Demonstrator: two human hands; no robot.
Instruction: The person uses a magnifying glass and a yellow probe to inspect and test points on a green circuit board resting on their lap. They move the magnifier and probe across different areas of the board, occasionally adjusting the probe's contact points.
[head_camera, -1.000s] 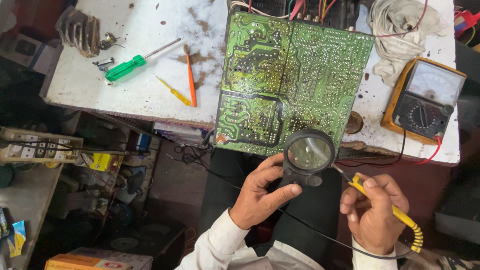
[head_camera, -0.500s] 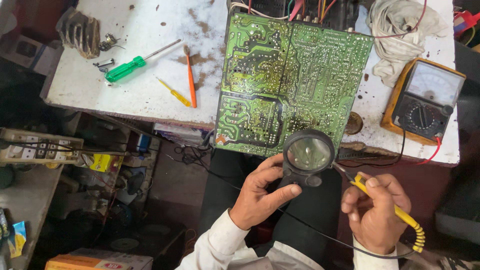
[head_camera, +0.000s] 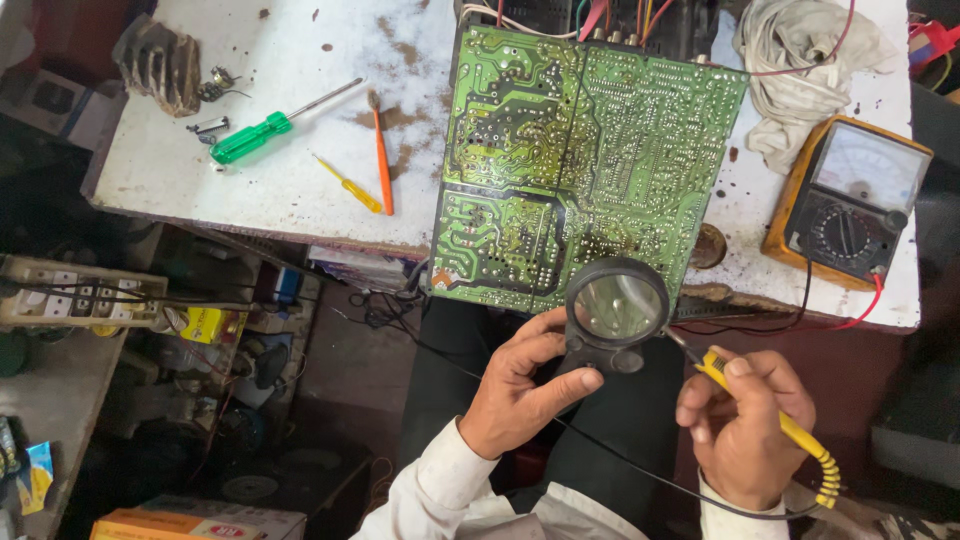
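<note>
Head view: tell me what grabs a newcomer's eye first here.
The big green circuit board dominates, lying solder side up at the white bench's near edge. Just below it, the left hand holds a black magnifying glass over the board's lower edge, while the right hand grips a yellow-handled soldering iron. A yellow analog multimeter sits at right.

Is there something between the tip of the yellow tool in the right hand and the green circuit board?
Yes. The magnifying glass, held by the left hand, hangs over the near edge of the circuit board, beside the tip of the yellow tool in the right hand.
</note>
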